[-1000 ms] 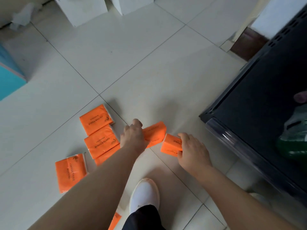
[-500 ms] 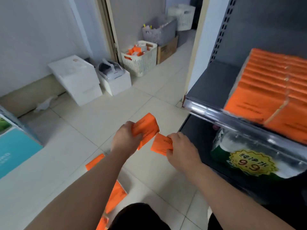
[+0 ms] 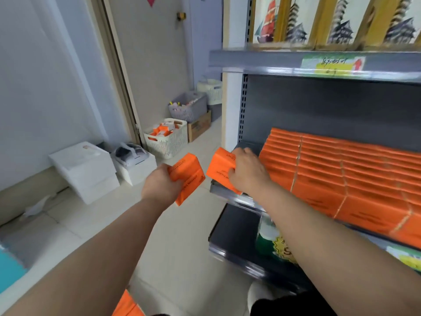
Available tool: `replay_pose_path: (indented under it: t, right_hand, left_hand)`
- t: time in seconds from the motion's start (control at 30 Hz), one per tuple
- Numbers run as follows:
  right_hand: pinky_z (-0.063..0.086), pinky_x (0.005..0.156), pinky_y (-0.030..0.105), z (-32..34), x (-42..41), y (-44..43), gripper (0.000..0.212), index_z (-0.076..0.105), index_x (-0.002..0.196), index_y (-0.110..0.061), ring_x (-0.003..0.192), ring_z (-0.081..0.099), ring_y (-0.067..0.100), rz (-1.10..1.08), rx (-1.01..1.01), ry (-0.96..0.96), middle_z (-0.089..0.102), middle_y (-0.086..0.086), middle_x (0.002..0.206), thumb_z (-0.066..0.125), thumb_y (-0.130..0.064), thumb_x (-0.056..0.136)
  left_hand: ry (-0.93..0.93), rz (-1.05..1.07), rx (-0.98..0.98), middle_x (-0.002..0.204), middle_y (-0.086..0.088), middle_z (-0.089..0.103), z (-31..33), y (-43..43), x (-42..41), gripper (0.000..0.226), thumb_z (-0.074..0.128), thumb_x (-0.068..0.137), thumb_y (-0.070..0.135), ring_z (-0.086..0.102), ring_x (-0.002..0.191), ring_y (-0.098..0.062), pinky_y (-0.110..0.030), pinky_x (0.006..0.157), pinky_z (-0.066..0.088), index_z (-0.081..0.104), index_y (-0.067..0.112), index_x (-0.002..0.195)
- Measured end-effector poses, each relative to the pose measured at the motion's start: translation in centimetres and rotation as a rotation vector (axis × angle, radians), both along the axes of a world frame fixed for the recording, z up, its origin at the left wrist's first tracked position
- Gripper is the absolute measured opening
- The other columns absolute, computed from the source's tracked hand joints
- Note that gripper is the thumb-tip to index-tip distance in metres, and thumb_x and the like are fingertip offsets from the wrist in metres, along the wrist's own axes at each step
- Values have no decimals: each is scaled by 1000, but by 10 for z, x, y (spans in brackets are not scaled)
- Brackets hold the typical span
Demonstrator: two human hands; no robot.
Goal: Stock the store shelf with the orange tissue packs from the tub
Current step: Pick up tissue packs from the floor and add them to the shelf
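Tissue packs (image 3: pixel 341 179) are lined on the middle shelf (image 3: pixel 249 144). Just left of them, a held pack (image 3: pixel 218 171) is kept at the shelf's end, other packs (image 3: pixel 188 179) farther left. The tub (image 3: pixel 166 144) is set behind, on the floor.

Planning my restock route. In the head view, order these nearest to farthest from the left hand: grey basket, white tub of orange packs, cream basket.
From the left hand:
1. white tub, on the floor ahead, by the door frame.
2. grey basket, behind the tub, along the wall.
3. cream basket, farthest back, beside the shelf post.
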State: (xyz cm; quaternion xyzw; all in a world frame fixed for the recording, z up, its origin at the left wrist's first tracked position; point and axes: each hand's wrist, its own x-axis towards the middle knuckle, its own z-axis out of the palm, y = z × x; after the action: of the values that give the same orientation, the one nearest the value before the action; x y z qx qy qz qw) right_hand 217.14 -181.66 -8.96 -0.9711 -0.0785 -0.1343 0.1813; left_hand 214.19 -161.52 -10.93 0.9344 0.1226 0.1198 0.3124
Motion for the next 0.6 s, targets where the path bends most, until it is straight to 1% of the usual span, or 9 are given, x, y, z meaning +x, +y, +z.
replay_pose_path:
  t: [0.13,0.2,0.3,0.4,0.47,0.53,0.6]
  right_hand:
    - [41,92,35,7,70,-18,34,50,119,-5,116,50,33,-43,-2,30,50,15,122,55,-15,86]
    - [42,94,36,8,111,-28,35,50,120,-6,117,51,32,-69,-17,41,50,14,124,56,-16,86]
    - [43,94,36,9,166,-40,39,50,123,-12,119,51,30,-110,-24,52,51,10,127,57,-14,85]
    - [41,98,37,8,210,-56,40,52,124,-17,121,49,28,-123,-117,17,55,6,128,56,-12,85]
    - [42,100,40,5,235,-67,41,52,124,-20,121,48,28,-146,-188,11,56,4,128,57,-11,85]
    - [43,99,42,1,255,-77,41,52,125,-22,120,49,27,-169,-224,26,55,3,128,57,-11,86]
    - [43,99,42,-5,274,-83,41,52,126,-23,120,48,26,-176,-251,27,53,3,127,57,-10,87]
  left_hand:
    - [10,-48,25,107,-6,64,-1,-22,59,34,59,85,37,58,99,-27,-32,78,44,54,18,113]
    - [12,-68,57,110,-7,62,-2,-33,93,36,61,84,33,58,100,-27,-32,79,44,54,17,116]
    - [10,-101,65,115,-7,61,-2,-50,138,41,61,85,27,58,103,-26,-34,83,47,51,15,123]
    - [0,-149,75,118,-6,60,-3,-65,174,43,61,86,26,59,103,-24,-36,85,49,50,16,126]
    - [-10,-184,85,117,-3,60,-3,-72,195,42,60,86,28,59,100,-21,-33,83,50,50,18,126]
    - [-20,-216,103,115,0,60,-3,-78,213,40,60,86,29,58,95,-17,-30,79,50,51,21,123]
    - [-21,-245,91,114,2,60,-5,-83,228,38,60,85,30,57,93,-15,-31,80,52,51,22,121]
